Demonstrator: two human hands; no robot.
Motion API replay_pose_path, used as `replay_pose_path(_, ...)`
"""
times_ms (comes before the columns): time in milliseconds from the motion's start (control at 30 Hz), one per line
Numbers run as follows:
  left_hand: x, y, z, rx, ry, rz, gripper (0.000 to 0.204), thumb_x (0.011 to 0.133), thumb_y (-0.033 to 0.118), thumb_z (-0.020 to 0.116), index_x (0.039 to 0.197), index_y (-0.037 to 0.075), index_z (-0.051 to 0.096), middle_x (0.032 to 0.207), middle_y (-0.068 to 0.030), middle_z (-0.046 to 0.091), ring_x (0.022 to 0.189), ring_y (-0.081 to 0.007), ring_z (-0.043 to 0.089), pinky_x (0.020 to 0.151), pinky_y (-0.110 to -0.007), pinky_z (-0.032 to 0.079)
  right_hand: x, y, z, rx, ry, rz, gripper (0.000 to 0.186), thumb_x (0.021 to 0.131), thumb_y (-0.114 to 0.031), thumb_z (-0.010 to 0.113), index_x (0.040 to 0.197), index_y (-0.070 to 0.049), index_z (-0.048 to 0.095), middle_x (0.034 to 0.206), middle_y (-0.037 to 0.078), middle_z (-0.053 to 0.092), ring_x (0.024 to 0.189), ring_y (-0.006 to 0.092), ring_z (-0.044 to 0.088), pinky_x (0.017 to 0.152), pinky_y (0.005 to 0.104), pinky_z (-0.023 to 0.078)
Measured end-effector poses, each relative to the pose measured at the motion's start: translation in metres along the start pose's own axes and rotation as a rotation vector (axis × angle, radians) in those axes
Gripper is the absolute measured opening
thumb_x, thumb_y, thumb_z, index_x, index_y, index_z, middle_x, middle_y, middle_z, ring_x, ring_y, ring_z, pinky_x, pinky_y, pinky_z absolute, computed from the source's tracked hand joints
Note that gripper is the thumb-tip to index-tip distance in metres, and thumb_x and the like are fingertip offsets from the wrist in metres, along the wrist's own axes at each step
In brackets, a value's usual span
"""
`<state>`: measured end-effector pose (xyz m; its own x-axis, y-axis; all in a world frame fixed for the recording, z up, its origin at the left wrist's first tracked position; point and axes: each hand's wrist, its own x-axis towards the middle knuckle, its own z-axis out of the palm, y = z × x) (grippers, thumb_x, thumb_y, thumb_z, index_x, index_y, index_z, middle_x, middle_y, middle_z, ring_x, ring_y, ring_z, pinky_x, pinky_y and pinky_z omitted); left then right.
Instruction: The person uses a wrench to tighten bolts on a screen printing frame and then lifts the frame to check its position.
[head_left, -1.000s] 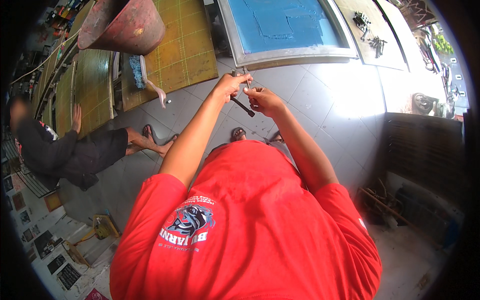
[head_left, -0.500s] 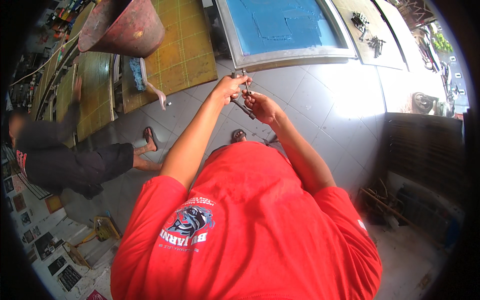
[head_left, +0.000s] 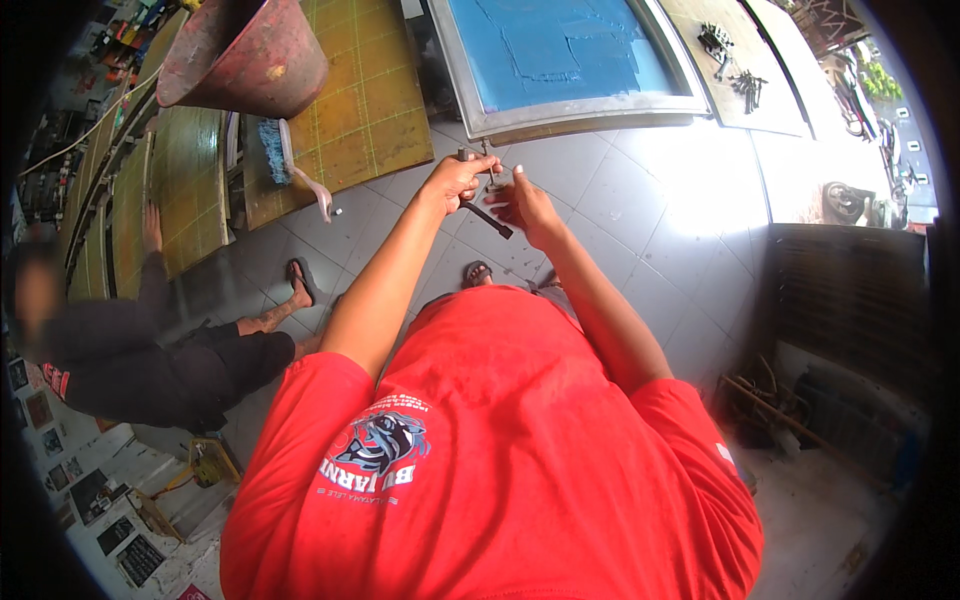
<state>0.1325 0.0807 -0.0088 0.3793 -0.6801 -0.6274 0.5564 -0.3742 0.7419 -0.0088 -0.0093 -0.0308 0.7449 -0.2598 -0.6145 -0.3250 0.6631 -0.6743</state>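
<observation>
My left hand (head_left: pixel 456 184) is closed around a dark metal bar with thick ends, which looks like a socket wrench (head_left: pixel 487 219). One end shows above the fist and the other slants down to the right. The same hand pinches a thin metal rod, bolt-like in shape (head_left: pixel 492 178), between thumb and forefinger. Beside the rod's lower end is my right hand (head_left: pixel 530 212), its thumb raised apart from its curled, slightly blurred fingers. I see nothing held in it.
Ahead stands a metal-framed screen with a blue surface (head_left: pixel 560 60). Bolts (head_left: pixel 746 88) lie on a pale board at the right. A stained reddish bucket (head_left: pixel 250 60) and a blue-bristled brush (head_left: pixel 275 150) rest on yellow gridded boards. At the left, a person in black (head_left: pixel 110 335) touches a board.
My right hand has let go of the rod's lower end and opened, thumb lifting. My left hand has barely moved. The person at the left has shifted lower in view.
</observation>
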Motion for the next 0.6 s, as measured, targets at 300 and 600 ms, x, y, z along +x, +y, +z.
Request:
replay_pose_path(300, 0.001, -0.002, 0.004, 0.084, 0.113, 0.041, 0.021, 0.083, 0.025, 0.067, 0.093, 0.006, 0.063, 0.070, 0.0061, 0.050, 0.044, -0.0018, 0.028, 0.039, -0.020, 0.020, 0.010, 0.001, 0.002, -0.466, 0.037, -0.161, 0.032, 0.088, -0.036, 0.059, 0.086, -0.004, 0.056, 0.080, 0.004, 0.060, 0.069, 0.0118, 0.051, 0.066, 0.0239, 0.043)
replay_pose_path(600, -0.002, -0.001, 0.004, 0.028, 0.085, 0.058, 0.017, 0.084, 0.022, 0.066, 0.089, 0.006, 0.061, 0.073, 0.0031, 0.059, 0.043, -0.0016, 0.027, 0.039, -0.019, 0.021, -0.001, 0.002, 0.004, -0.602, 0.100, -0.259, 0.043, 0.087, -0.044, 0.056, 0.090, -0.001, 0.059, 0.084, 0.005, 0.063, 0.072, 0.0153, 0.056, 0.067, 0.0280, 0.045)
